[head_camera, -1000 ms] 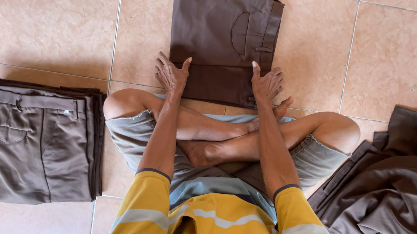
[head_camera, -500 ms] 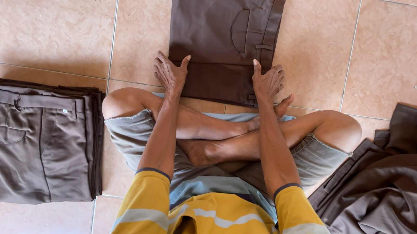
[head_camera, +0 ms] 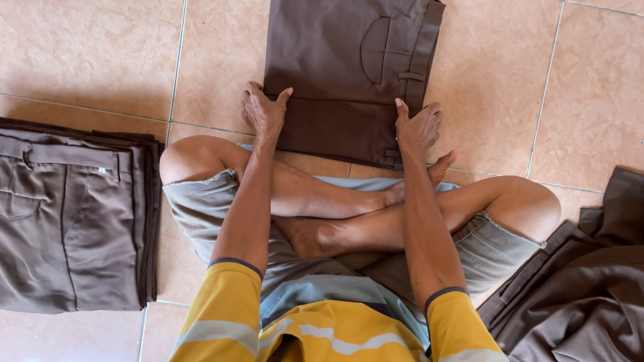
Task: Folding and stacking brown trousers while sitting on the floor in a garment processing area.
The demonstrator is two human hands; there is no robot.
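Both hands [head_camera: 265, 112] [head_camera: 417, 127] flat on folded brown trousers [head_camera: 348, 63]

Bright even daylight, soft shadows, sharp
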